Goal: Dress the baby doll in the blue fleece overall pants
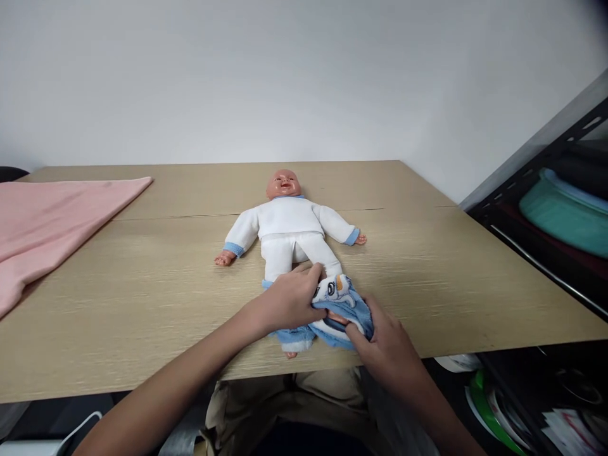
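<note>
A baby doll (289,218) in a white outfit with blue cuffs lies on its back, feet toward me. Fuzzy blue pants (352,310) with a white cuff and an embroidered animal face are bunched around its lower legs. My left hand (294,301) is closed on the fabric at the leg on the right side of the view. My right hand (387,339) pinches the same pant leg at its right edge. Some of the doll's leg shows through the opening between my hands. On the other leg, the doll's foot (291,355) pokes out below the white cuff.
A wooden table (166,285) lies under the doll, its front edge close to my lap. Pink cloth (61,221) spreads over the table's left side. To the right stands a black shelf rack (536,272) with folded green fabric (565,212) on it. A white wall rises behind.
</note>
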A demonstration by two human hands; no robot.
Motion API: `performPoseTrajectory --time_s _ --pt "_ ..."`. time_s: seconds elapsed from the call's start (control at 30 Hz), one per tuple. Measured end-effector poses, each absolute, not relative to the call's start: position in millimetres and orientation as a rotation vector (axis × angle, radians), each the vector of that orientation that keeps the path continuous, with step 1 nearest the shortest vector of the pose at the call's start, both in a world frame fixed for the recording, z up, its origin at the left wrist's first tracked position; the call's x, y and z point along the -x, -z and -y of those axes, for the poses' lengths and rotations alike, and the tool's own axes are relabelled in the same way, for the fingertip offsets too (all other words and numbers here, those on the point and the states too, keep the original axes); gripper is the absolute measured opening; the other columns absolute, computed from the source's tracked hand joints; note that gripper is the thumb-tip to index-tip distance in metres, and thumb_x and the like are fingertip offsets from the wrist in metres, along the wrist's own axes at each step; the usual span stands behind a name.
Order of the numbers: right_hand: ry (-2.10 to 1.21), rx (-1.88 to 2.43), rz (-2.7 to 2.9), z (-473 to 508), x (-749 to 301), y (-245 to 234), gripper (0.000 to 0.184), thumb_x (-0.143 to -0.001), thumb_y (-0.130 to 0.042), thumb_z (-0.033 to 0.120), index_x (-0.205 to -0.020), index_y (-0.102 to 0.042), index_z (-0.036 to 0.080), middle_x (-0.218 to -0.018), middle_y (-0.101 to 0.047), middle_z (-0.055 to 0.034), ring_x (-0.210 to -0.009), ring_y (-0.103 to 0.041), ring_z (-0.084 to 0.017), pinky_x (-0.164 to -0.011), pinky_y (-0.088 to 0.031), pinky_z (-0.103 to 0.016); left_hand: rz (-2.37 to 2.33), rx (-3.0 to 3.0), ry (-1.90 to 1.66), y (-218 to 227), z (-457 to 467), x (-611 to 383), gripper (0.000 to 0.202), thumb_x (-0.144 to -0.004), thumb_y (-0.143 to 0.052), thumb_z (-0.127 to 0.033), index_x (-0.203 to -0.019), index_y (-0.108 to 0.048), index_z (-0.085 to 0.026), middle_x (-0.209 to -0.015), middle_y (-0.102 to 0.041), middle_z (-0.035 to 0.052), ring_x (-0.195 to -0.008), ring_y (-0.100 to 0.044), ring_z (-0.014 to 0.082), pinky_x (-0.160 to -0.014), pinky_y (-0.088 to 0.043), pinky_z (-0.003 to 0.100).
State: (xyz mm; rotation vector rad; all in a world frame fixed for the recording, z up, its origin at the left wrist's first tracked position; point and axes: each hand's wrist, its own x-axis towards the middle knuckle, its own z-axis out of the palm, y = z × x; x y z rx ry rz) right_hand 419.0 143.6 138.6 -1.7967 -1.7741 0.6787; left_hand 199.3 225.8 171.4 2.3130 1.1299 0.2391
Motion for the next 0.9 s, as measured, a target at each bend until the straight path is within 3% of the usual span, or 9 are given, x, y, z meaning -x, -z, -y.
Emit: performPoseTrajectory --time_s 0.13,0.27,0.4,0.53,0.6,0.77,0.9 --pt "-0.896 1.621 1.6 -143.8 -421.7 -124.8 0.035 -0.086 -0.061 0.033 -0.119 -0.068 0.024 -0.116 -0.076 -0.0092 -0.11 -0.072 -0.033 -0.095 -0.056 -0.044 -1.056 -2.058 -0.37 -166.6 -227.5 -194.9 0.042 -0.088 -0.076 -0.029 -0.12 -0.048 -0.023 -0.117 -0.072 0.0103 -0.104 -0.071 0.0321 -0.088 -0.054 0.043" --pt "-1.097 1.427 1.448 -144.8 -418.4 -110.3 0.032 -0.093 -0.065 0.034 -0.123 -0.064 0.023 -0.109 -0.075 -0.0069 -0.101 -0.072 -0.029 -0.091 -0.059 -0.04 -0.909 -1.888 -0.487 -163.7 -232.1 -191.0 0.047 -0.087 -0.073 -0.024 -0.129 -0.053 -0.021 -0.126 -0.071 0.0101 -0.115 -0.069 0.0306 -0.099 -0.054 0.045" --pt "-0.825 1.381 1.547 -147.3 -410.0 -100.4 0.029 -0.091 -0.072 0.026 -0.118 -0.062 0.025 -0.114 -0.07 -0.0084 -0.109 -0.07 -0.029 -0.096 -0.06 -0.042 -0.809 -1.761 -0.49 -162.0 -239.1 -186.0 0.048 -0.088 -0.074 -0.029 -0.131 -0.055 -0.019 -0.121 -0.069 0.0079 -0.116 -0.067 0.0282 -0.098 -0.054 0.041" --pt "-0.635 1.233 1.522 -154.6 -410.8 -94.8 0.055 -0.089 -0.072 0.019 -0.14 -0.053 0.028 -0.136 -0.067 -0.0121 -0.123 -0.071 -0.03 -0.098 -0.062 -0.041 -0.741 -1.759 -0.507 -162.6 -242.3 -181.2 0.053 -0.089 -0.078 -0.033 -0.134 -0.056 -0.018 -0.119 -0.068 0.0065 -0.109 -0.066 0.0254 -0.094 -0.054 0.037" --pt "-0.615 1.208 1.568 -159.5 -417.4 -96.9 0.059 -0.092 -0.07 0.017 -0.146 -0.055 0.03 -0.139 -0.07 -0.0108 -0.124 -0.073 -0.029 -0.099 -0.063 -0.041 -0.727 -1.828 -0.519 -164.1 -243.2 -178.6 0.051 -0.089 -0.079 -0.031 -0.134 -0.057 -0.019 -0.117 -0.068 0.0058 -0.105 -0.066 0.0245 -0.09 -0.053 0.036" --pt "-0.62 1.202 1.778 -177.6 -443.7 -108.0 0.036 -0.092 -0.075 0.023 -0.128 -0.071 0.03 -0.116 -0.082 -0.0035 -0.106 -0.079 -0.028 -0.093 -0.063 -0.038 -0.707 -1.905 -0.467 -168.9 -249.3 -170.4 0.033 -0.092 -0.082 -0.035 -0.119 -0.071 -0.019 -0.108 -0.075 0.0036 -0.098 -0.066 0.0231 -0.087 -0.052 0.033" --pt "-0.862 1.108 1.945 -205.5 -463.2 -115.5 0.032 -0.089 -0.081 0.027 -0.12 -0.074 0.027 -0.113 -0.082 -0.0042 -0.107 -0.078 -0.03 -0.093 -0.061 -0.04 -0.74 -1.886 -0.474 -169.0 -253.5 -169.3 0.036 -0.089 -0.089 -0.048 -0.105 -0.077 -0.018 -0.101 -0.078 0.0028 -0.093 -0.066 0.0225 -0.085 -0.052 0.032"
